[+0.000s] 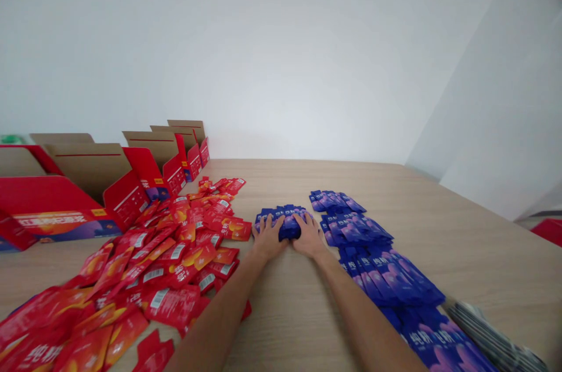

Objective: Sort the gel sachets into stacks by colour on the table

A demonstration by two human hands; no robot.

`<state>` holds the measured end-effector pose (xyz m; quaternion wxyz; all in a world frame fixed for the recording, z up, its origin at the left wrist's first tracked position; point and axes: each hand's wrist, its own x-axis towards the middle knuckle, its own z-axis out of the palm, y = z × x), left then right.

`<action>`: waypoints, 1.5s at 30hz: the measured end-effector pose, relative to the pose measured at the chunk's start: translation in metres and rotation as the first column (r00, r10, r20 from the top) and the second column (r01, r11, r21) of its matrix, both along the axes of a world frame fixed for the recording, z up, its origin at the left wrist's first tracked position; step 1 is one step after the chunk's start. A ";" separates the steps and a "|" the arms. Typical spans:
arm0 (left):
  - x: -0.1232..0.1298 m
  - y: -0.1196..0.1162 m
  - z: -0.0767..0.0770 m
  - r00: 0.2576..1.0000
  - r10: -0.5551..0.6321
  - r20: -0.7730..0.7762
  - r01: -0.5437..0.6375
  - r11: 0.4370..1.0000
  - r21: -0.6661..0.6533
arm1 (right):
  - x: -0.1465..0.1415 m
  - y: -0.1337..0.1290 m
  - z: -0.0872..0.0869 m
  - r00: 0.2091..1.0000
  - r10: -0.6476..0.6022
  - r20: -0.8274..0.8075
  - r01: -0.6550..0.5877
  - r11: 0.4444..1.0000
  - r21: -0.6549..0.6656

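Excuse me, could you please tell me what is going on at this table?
A person has the left hand and right hand on a cluster of blue packets in the middle of the table. To the right lies a row of similar blue bundles, roughly grouped. To the left, red packets lie in a loose heap, with open red boxes lined up beyond them.

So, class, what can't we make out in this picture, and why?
In the head view:
Middle blue packets: count, hidden by fingers.
Boxes: floors hidden by front walls.
Red packets: lower ones buried under others.
Green thing: blurred, cut off by left edge.
Striped bundle: blurred.
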<state>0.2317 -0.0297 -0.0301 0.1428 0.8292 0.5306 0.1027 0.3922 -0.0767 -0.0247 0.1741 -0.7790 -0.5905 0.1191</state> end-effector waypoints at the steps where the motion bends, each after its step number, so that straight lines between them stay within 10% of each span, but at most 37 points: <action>1: 0.003 0.005 -0.001 1.000 0.005 0.008 -0.005 1.000 0.010 | 0.002 0.006 -0.001 1.000 -0.003 0.006 0.003 1.000 0.020; 26: 0.033 0.119 -0.007 1.000 -0.003 0.018 0.001 0.997 0.079 | 0.035 0.121 -0.009 0.996 0.024 0.090 -0.025 1.000 0.005; 45: 0.036 0.136 0.001 1.000 0.009 -0.011 -0.009 1.000 0.002 | 0.038 0.140 -0.005 0.993 0.047 0.108 -0.049 0.999 0.022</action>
